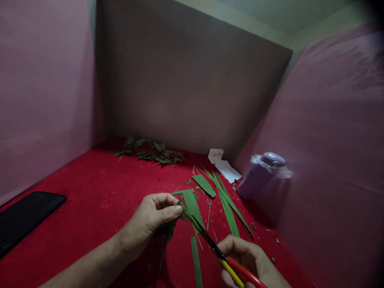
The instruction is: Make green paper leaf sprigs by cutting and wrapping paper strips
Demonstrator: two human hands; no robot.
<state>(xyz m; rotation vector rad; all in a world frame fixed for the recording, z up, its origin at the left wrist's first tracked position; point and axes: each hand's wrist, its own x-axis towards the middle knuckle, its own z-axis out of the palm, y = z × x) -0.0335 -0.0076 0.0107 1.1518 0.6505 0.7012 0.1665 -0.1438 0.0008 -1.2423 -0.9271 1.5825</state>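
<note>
My left hand (151, 216) is closed, pinching a green leaf (168, 232) between thumb and fingers; most of the leaf hangs dark below the palm. In my right hand (249, 256) is a pair of scissors (214, 247) with black blades and red and yellow handles. The blades point up and left, their tips close to my left thumb and the leaf. Whether the tips touch the leaf I cannot tell. Just beyond my hands lie cut green strips (193, 208) and long narrow blades of green leaf (226, 204).
Several lobed leaves (160, 154) lie at the back of the red cloth (99, 192). White papers (228, 171) and a purple bottle with plastic wrap (258, 178) stand at the right. A black phone-like slab (30, 216) lies left. Pink and grey panels enclose the sides and back.
</note>
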